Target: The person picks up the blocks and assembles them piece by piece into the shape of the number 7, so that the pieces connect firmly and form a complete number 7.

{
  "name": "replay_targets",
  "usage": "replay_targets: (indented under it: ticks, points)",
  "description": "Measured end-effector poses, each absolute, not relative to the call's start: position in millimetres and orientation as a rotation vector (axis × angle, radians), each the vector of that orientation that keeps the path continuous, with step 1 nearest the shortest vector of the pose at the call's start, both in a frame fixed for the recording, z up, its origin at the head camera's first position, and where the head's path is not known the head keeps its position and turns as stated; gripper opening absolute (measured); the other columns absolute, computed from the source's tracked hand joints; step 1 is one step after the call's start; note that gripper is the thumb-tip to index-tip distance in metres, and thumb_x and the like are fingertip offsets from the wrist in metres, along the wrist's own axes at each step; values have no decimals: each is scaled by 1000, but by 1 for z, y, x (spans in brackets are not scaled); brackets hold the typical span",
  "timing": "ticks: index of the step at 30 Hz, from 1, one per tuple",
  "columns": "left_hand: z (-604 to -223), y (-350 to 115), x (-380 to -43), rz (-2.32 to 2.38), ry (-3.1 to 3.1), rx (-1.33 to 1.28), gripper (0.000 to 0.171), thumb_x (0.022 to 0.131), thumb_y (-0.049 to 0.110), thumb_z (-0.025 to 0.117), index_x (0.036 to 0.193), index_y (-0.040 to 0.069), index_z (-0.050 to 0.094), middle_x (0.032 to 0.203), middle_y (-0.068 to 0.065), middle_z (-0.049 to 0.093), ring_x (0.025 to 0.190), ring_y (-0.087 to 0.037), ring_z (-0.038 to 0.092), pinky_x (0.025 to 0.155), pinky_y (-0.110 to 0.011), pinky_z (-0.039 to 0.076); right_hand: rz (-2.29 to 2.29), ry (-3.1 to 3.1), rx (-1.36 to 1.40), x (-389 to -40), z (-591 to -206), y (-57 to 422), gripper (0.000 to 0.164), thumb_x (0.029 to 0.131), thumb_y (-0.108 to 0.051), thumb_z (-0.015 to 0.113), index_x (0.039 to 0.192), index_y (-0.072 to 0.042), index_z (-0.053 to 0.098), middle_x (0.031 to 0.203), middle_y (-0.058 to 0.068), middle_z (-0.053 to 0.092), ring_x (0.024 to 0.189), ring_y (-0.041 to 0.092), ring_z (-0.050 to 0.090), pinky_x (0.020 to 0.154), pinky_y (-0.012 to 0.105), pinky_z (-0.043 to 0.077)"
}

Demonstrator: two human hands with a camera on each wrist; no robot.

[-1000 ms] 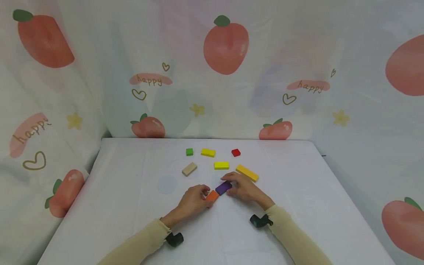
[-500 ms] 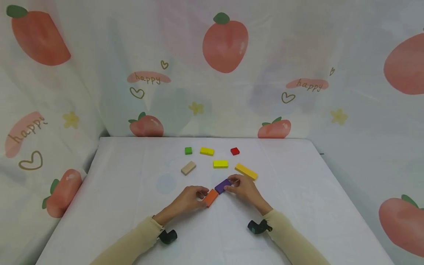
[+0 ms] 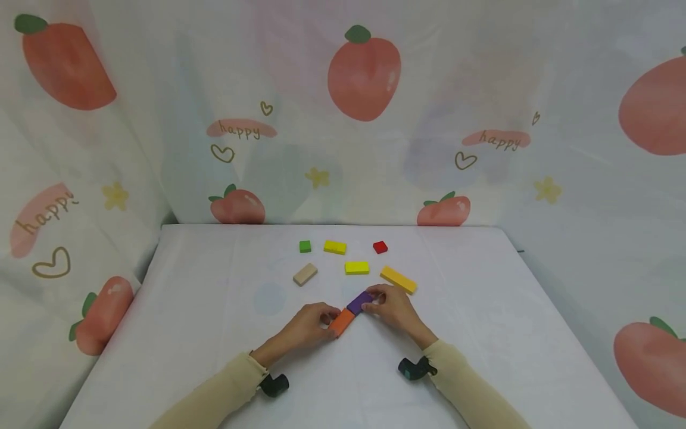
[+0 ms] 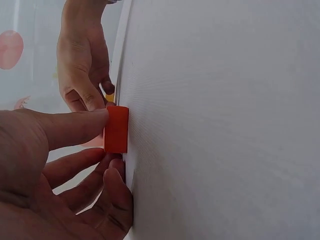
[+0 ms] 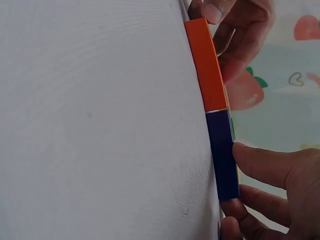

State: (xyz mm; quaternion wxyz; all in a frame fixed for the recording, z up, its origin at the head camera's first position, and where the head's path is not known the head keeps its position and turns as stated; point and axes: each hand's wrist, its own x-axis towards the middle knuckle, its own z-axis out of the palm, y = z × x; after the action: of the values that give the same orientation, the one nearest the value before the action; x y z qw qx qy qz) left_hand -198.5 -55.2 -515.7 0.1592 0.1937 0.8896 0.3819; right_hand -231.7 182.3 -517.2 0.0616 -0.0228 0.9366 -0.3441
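A: And what is being gripped on the left side?

B: The orange block [image 3: 342, 323] is pinched by the left hand [image 3: 308, 325], with the thumb set on one side and the fingers on the other.

A: And over on the right?

B: The purple block [image 3: 358, 302] is held there, pinched at its far end between the thumb and fingers of the right hand [image 3: 393, 307]!

A: How are the two placed?

B: End to end, slanting away to the right — the orange one is laid nearer the wearer, and just a thin line is seen at the join from the right wrist. Both are lying on the white cloth [image 3: 461, 280].

A: What else is spread around them?

B: The long yellow block [image 3: 399, 279] is angled just beyond the right hand; whether it is touched cannot be told. Past the pair, the tan block [image 3: 305, 274] is seen to the left, with the front yellow block [image 3: 356, 268] beside it. Farther back, the rear yellow block [image 3: 334, 247] is flanked by the green block [image 3: 305, 246] on the left — and the red block [image 3: 380, 247] on the right
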Motion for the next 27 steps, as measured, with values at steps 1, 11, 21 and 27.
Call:
replay_targets:
  ticks: [1, 11, 21, 27]
  points:
    - [-516, -55, -198, 1088, 2542, 552, 44, 83, 14, 78, 126, 10, 66, 113, 0, 68, 96, -13, 58, 87, -32, 51, -1040, 2830, -70, -232, -518, 182, 36, 82, -26, 80, 116, -15, 71, 96, 1, 66, 82, 16, 51, 69, 27, 41]
    - [-518, -54, -199, 1088, 2554, 578, 44, 84, 12, 77, 126, 10, 66, 111, 1, 68, 93, -10, 58, 83, -29, 50, -1030, 2846, -146, -233, -517, 179, 34, 83, -24, 79, 116, -17, 72, 98, -1, 68, 84, 15, 52, 72, 27, 42]
    - [-521, -53, -197, 1085, 2552, 595, 45, 85, 12, 75, 128, 8, 63, 113, -1, 66, 91, -9, 59, 80, -26, 50, -1037, 2856, -135, -229, -516, 175, 38, 82, -29, 80, 115, -15, 70, 97, 0, 66, 85, 16, 50, 72, 29, 40]
    - [-519, -52, -197, 1093, 2557, 603, 45, 84, 12, 76, 128, 6, 63, 113, -2, 66, 89, -9, 59, 79, -26, 50, -1045, 2854, -143, -230, -514, 175, 37, 82, -28, 79, 116, -16, 70, 98, 0, 65, 86, 17, 50, 73, 29, 40]
